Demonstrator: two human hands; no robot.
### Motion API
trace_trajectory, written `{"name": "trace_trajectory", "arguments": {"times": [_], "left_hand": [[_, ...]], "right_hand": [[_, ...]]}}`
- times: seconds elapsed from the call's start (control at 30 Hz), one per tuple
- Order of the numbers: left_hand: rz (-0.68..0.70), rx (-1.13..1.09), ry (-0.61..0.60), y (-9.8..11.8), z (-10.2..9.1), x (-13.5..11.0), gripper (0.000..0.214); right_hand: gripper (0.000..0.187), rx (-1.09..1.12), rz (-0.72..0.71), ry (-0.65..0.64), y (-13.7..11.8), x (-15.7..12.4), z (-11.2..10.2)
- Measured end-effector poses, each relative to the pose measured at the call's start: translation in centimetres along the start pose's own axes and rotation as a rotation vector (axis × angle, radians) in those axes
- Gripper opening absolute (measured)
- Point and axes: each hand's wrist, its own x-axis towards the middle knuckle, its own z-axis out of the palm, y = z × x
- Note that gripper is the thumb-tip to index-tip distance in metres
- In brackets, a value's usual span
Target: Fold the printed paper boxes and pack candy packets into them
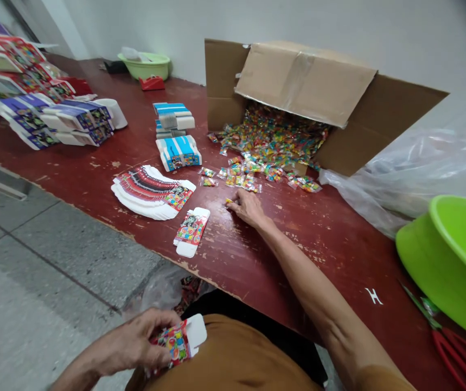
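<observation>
My left hand is closed round a small printed carton close to my body, its white end flap standing up. Over the table, my right hand has its fingers pinched on a candy packet, of which only a small yellow bit shows. Just beyond that hand lie loose clear candy packets, spilling from a tipped cardboard box. To the left of my right hand is a single flattened carton, with a fanned stack of flat cartons behind it.
Blue carton bundles stand behind the fan. More carton stacks fill the table's left. A green basin, red-handled scissors and clear plastic sheeting are on the right. A pale green bowl sits at the back.
</observation>
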Motion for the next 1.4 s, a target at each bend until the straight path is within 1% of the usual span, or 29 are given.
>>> {"name": "trace_trajectory", "arguments": {"times": [0.03,0.07,0.13,0.2,0.23,0.27,0.33,0.4,0.47,0.53,0.6,0.63,0.7,0.73,0.77,0.83,0.9,1.0,1.03,1.07,1.1,1.13,1.17,1.2,1.27,1.3,1.33,1.37,1.4], "left_hand": [[0.007,-0.009,-0.001,0.1,0.0,0.0,0.034],[0.040,-0.040,0.031,0.4,0.1,0.1,0.035],[0.143,-0.128,0.145,1.1,0.7,0.5,0.040],[0.245,-0.197,0.253,2.1,1.4,1.0,0.042],[0.290,-0.216,0.285,2.6,1.8,1.3,0.041],[0.325,-0.231,0.305,3.0,2.3,1.7,0.042],[0.369,-0.248,0.332,3.9,3.1,2.2,0.045],[0.386,-0.242,0.352,4.6,4.0,2.6,0.048],[0.402,-0.223,0.382,5.0,4.7,2.9,0.045],[0.442,-0.211,0.418,5.4,5.3,3.2,0.039],[0.493,-0.222,0.448,5.7,5.7,3.4,0.039],[0.513,-0.247,0.455,5.8,5.9,3.5,0.039],[0.516,-0.342,0.456,6.0,6.0,3.7,0.043],[0.503,-0.406,0.451,6.2,6.0,3.6,0.044],[0.488,-0.471,0.447,6.3,6.0,3.6,0.046],[0.456,-0.573,0.441,6.5,5.9,3.5,0.053],[0.442,-0.618,0.438,6.6,5.8,3.5,0.056],[0.455,-0.580,0.445,6.3,5.7,3.8,0.051],[0.471,-0.545,0.449,6.2,5.7,4.0,0.047],[0.493,-0.511,0.451,6.2,5.8,4.2,0.043],[0.518,-0.490,0.450,6.2,5.8,4.3,0.039],[0.536,-0.490,0.445,6.2,5.8,4.4,0.037],[0.538,-0.513,0.431,6.4,5.8,4.4,0.036],[0.520,-0.556,0.407,6.6,5.8,4.4,0.038],[0.442,-0.657,0.331,7.1,5.6,4.1,0.044],[0.399,-0.699,0.291,7.4,5.6,4.0,0.048],[0.371,-0.731,0.261,7.6,5.5,3.9,0.052],[0.363,-0.751,0.249,7.7,5.4,3.8,0.055],[0.369,-0.762,0.250,7.8,5.4,3.8,0.056]], "right_hand": [[0.012,0.019,-0.009,-0.018,-0.2,-0.8,-0.2],[0.011,0.055,-0.020,-0.047,-0.5,-1.7,-0.4],[0.014,0.197,-0.072,-0.145,-1.6,-4.2,-0.7],[0.018,0.452,-0.191,-0.289,-2.9,-7.1,-1.0],[0.018,0.545,-0.256,-0.333,-3.6,-8.4,-1.1],[0.018,0.598,-0.310,-0.366,-4.3,-9.7,-1.1],[0.020,0.623,-0.365,-0.360,-5.4,-11.4,-0.8],[0.022,0.620,-0.354,-0.320,-6.0,-12.3,-0.5],[0.016,0.630,-0.308,-0.298,-6.3,-12.6,-0.2],[0.011,0.647,-0.289,-0.361,-6.5,-12.6,-0.2],[0.010,0.632,-0.338,-0.420,-6.8,-12.6,-0.3],[0.011,0.616,-0.377,-0.410,-6.9,-12.6,-0.5],[0.012,0.594,-0.410,-0.311,-6.8,-12.4,-0.6],[0.012,0.610,-0.383,-0.254,-6.7,-12.3,-0.6],[0.011,0.651,-0.325,-0.219,-6.5,-12.2,-0.5],[0.012,0.787,-0.162,-0.228,-6.1,-12.0,-0.1],[0.025,0.945,-0.024,-0.317,-5.7,-12.0,0.5],[0.050,1.100,0.088,-0.519,-5.4,-12.3,1.4],[0.055,1.130,0.105,-0.584,-5.4,-12.5,1.7],[0.055,1.148,0.108,-0.637,-5.5,-12.7,2.0],[0.050,1.157,0.091,-0.659,-5.5,-12.9,2.2],[0.043,1.150,0.057,-0.630,-5.6,-13.0,2.3],[0.035,1.116,0.005,-0.551,-5.7,-13.2,2.3],[0.031,1.049,-0.067,-0.444,-5.8,-13.3,2.3],[0.026,0.854,-0.244,-0.248,-5.9,-13.5,1.9],[0.024,0.765,-0.321,-0.205,-5.9,-13.6,1.6],[0.022,0.706,-0.369,-0.207,-6.0,-13.7,1.4],[0.022,0.694,-0.375,-0.244,-6.0,-13.8,1.3],[0.023,0.737,-0.334,-0.296,-6.1,-13.9,1.2]]}}
